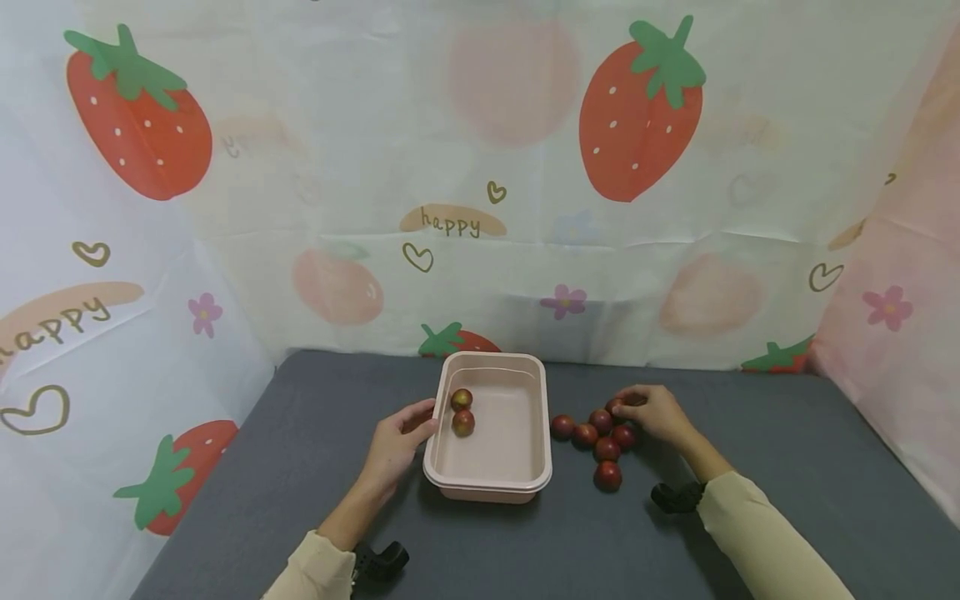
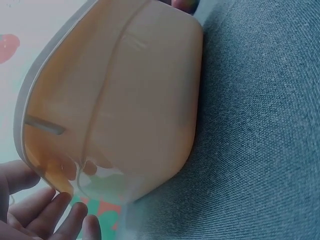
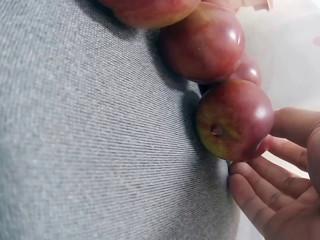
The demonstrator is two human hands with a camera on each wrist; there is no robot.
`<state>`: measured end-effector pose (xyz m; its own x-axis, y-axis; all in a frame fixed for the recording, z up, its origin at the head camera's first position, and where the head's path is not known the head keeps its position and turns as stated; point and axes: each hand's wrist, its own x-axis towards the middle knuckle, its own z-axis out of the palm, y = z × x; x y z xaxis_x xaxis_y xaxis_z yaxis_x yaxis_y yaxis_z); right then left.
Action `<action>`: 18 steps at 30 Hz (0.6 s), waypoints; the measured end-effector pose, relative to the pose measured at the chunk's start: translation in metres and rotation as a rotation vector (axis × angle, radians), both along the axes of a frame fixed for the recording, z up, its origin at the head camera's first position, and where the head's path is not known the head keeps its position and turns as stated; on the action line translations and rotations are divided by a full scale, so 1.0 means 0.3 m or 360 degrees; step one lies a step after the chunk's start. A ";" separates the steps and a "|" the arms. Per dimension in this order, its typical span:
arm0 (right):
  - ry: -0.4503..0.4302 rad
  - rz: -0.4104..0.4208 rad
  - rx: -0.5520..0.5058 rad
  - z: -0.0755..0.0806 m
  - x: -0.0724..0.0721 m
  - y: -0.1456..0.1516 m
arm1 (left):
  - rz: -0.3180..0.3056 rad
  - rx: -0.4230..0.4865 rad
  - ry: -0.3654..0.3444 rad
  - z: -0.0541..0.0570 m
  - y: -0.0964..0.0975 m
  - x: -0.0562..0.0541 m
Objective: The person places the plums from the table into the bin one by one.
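Note:
A pale pink rectangular box (image 1: 510, 454) with a raised rim stands on the grey table, two reddish plums (image 1: 462, 423) lying inside near its left wall. My left hand (image 1: 393, 442) touches the box's left rim with thumb and fingertips, its fingers loosely extended. In the left wrist view, fingers (image 2: 52, 212) lie along the rim's edge. To the right of the box, several dark red plums (image 1: 585, 435) sit in a loose cluster. At the cluster's far end my right hand (image 1: 656, 412) pinches a plum (image 1: 613, 406), partly hidden by the fingers. Another plum (image 3: 235, 120) hides some right fingertips in the right wrist view.
The grey cloth-covered table (image 1: 585, 550) reaches back to a printed curtain (image 1: 375, 167) with strawberries and hearts. Similar curtain hangs at both sides. Dark wrist straps (image 1: 678, 497) sit on both forearms, below cream sleeves.

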<state>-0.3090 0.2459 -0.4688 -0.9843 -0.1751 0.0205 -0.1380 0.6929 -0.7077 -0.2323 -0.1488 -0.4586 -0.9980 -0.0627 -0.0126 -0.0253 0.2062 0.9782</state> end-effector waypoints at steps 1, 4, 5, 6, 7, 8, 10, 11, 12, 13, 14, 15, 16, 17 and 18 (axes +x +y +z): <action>0.0005 -0.0007 -0.0008 0.001 0.000 0.002 | 0.0000 -0.0003 0.0000 -0.001 0.001 0.001; 0.0027 -0.0010 -0.0013 0.008 0.000 0.008 | 0.0001 -0.0003 0.0003 -0.001 0.001 0.002; 0.0031 -0.0013 -0.0018 0.012 0.000 0.008 | 0.0002 -0.0001 0.0003 0.000 0.001 0.002; 0.0034 -0.0013 -0.0019 0.018 0.000 0.008 | 0.0002 0.0002 0.0003 0.000 0.000 0.001; 0.0039 -0.0013 -0.0028 0.023 -0.001 0.008 | 0.0003 0.0006 0.0002 0.001 0.000 0.000; 0.0043 -0.0013 -0.0036 0.028 -0.002 0.008 | 0.0005 0.0010 0.0000 0.002 0.000 -0.002; 0.0044 -0.0017 -0.0055 0.039 -0.003 0.006 | 0.0006 0.0011 -0.0003 0.003 0.000 -0.002; 0.0043 -0.0019 -0.0057 0.045 -0.003 0.005 | 0.0005 0.0011 -0.0004 0.004 0.000 -0.002; 0.0045 -0.0022 -0.0061 0.050 -0.003 0.004 | 0.0005 0.0014 -0.0006 0.004 0.000 -0.002; 0.0048 -0.0024 -0.0062 0.056 -0.003 0.003 | 0.0004 0.0015 -0.0007 0.003 0.001 -0.002; 0.0045 -0.0032 -0.0060 0.061 -0.002 0.002 | 0.0005 0.0015 -0.0008 0.003 0.001 -0.001; 0.0047 -0.0031 -0.0054 0.067 -0.001 0.001 | 0.0004 0.0017 -0.0007 0.003 0.002 0.000; 0.0049 -0.0036 -0.0052 0.072 -0.001 0.000 | 0.0004 0.0020 -0.0010 0.002 0.002 0.000; 0.0056 -0.0029 -0.0045 0.077 0.000 -0.001 | 0.0005 0.0022 -0.0010 0.002 0.002 -0.001; 0.0059 -0.0029 -0.0048 0.083 0.001 -0.002 | 0.0007 0.0025 -0.0012 0.001 0.003 -0.001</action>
